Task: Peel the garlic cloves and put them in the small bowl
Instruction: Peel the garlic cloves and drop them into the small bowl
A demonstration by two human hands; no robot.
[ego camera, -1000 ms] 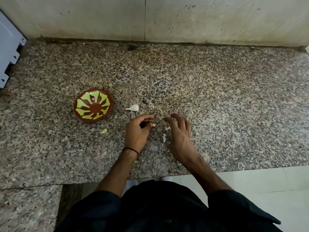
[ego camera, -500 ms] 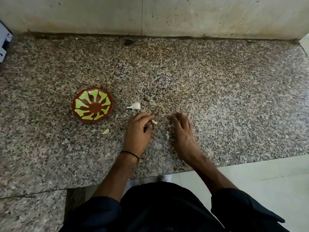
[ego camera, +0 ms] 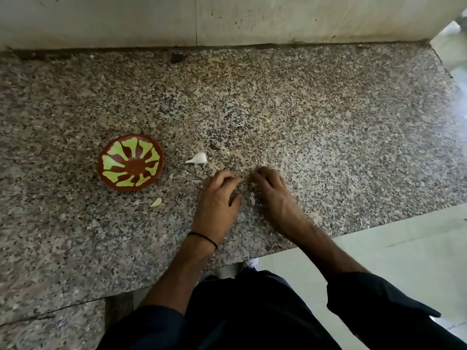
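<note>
At centre left we see a red-brown bowl (ego camera: 131,165) with lime-green petal shapes fanning from its middle. The counter (ego camera: 303,109) is speckled — grey, beige, black. Right of the bowl the garlic (ego camera: 197,158) is white; the clove (ego camera: 156,202) below is pale yellow-green. Up top the wall (ego camera: 101,18) is cream, dark-specked; the sleeves (ego camera: 379,311) at the bottom, near black.

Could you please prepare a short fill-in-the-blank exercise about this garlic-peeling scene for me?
1. The small bowl has a ____ pattern on red-brown.
2. The number of cloves inside the bowl is ____.
3. The thin black band circles the ____ wrist.
4. The left hand and right hand work on the bowl's ____ side.
Missing words: green, zero, left, right.
</note>
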